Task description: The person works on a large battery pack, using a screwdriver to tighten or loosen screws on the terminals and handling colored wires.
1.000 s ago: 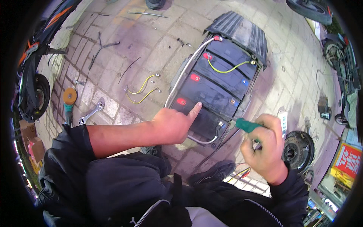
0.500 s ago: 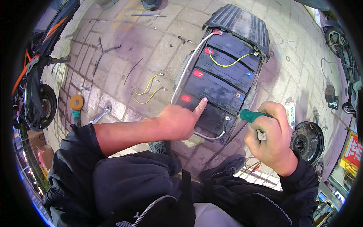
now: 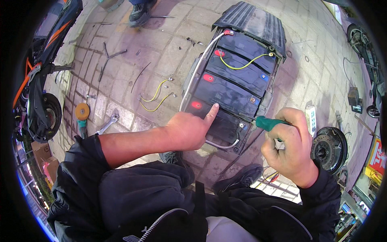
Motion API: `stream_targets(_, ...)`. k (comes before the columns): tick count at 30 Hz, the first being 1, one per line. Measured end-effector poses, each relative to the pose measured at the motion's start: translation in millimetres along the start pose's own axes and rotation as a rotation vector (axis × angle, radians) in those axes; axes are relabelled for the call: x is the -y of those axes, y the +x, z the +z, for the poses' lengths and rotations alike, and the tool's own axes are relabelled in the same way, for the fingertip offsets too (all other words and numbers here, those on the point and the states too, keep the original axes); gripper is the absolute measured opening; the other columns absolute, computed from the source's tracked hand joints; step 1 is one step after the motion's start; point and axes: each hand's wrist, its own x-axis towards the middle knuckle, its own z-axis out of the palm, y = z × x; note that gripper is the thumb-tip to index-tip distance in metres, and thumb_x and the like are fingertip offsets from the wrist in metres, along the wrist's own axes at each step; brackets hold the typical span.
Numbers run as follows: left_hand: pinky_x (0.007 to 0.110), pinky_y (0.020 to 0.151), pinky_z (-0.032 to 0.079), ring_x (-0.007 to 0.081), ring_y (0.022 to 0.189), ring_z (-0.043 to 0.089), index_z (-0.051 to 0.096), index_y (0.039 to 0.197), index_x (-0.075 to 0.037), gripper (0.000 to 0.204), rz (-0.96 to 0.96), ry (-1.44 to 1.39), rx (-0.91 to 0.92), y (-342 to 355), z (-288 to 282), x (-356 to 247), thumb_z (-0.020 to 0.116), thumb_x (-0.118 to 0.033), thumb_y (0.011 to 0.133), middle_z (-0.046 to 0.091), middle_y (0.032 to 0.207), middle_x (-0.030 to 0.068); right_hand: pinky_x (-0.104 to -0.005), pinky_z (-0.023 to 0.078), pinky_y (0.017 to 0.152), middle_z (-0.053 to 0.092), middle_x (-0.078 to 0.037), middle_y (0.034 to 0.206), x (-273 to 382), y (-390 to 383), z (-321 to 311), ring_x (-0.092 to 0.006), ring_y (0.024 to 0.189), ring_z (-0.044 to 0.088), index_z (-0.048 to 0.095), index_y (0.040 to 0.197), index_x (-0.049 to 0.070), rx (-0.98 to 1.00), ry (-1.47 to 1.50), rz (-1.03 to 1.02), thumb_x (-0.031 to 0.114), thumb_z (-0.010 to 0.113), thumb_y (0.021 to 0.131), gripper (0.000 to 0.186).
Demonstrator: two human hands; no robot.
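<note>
A row of several black batteries [image 3: 229, 93] sits in a black case [image 3: 264, 99] on the paving. My left hand [image 3: 186, 128] reaches over the nearest batteries. Its index finger is stretched out with the tip on their tops, the other fingers curl under, and nothing shows in it. My right hand [image 3: 289, 147] grips a green-handled screwdriver [image 3: 268, 123], its shaft pointing left over the right side of the batteries. A yellow wire [image 3: 242, 69] links terminals of the two far batteries. A white cable [image 3: 196, 72] runs along the case's left side.
Two loose yellow wires [image 3: 155, 108], a wrench [image 3: 108, 123] and an angle grinder [image 3: 82, 117] lie to the left. A wheel [image 3: 328, 150] and a power strip [image 3: 310, 120] are at right. A motorcycle [image 3: 44, 88] stands far left. Another person's shoe [image 3: 140, 14] is at the top.
The other person's shoe has come further into view at the top. The view has shifted slightly. My hands keep nearly the same pose, with the screwdriver still in the right.
</note>
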Motion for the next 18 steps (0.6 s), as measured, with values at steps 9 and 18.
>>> stream_targets(9,0.048,0.055,0.053,0.0350,0.058,0.066,0.014,0.153,0.006,0.093,-0.065,0.004,-0.038,-6.2,1.1,4.2,0.061,-0.022,0.079,0.066,0.066,0.0163,-0.0330,0.049,0.051,0.056,-0.015,0.095,1.4,1.2,1.5,-0.0256,0.062,0.060,0.058,0.090,0.005,-0.013,0.006,-0.024,-0.010,0.069,0.061,0.035)
stream_targets(18,0.047,0.050,0.051,0.0323,0.053,0.064,0.015,0.152,0.009,0.092,-0.025,0.038,-0.113,-5.3,7.4,7.7,0.061,-0.023,0.078,0.065,0.062,0.0142,-0.0330,0.048,0.050,0.056,-0.015,0.095,1.1,1.8,0.8,-0.0249,0.061,0.059,0.058,0.090,0.006,-0.019,0.004,-0.014,-0.010,0.069,0.061,0.035)
